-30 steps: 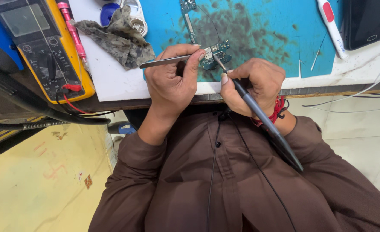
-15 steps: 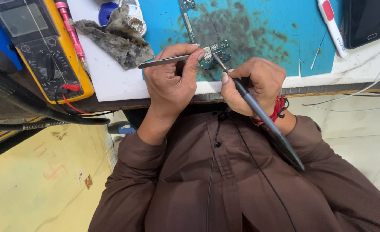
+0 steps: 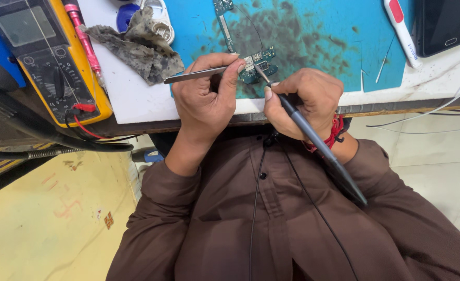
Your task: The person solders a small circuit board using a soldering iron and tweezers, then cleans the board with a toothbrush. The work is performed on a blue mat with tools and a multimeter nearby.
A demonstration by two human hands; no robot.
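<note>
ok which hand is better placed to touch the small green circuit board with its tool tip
Right. The right hand holds the dark pen-shaped iron with its tip on the small green circuit board; the left hand holds metal tweezers sideways.

left hand [image 3: 209,99] | edged slightly left | tweezers [image 3: 196,76] level | rest unchanged

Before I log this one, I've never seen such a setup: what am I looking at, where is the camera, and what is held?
The camera sits on the person's head and looks down at their own bare hands. The left hand holds metal tweezers at a small green circuit board. The right hand holds a dark pen-like tool, its tip on that board. The board lies on a stained blue mat. Nearby lie a yellow multimeter, a crumpled cloth and a dark phone.
</note>
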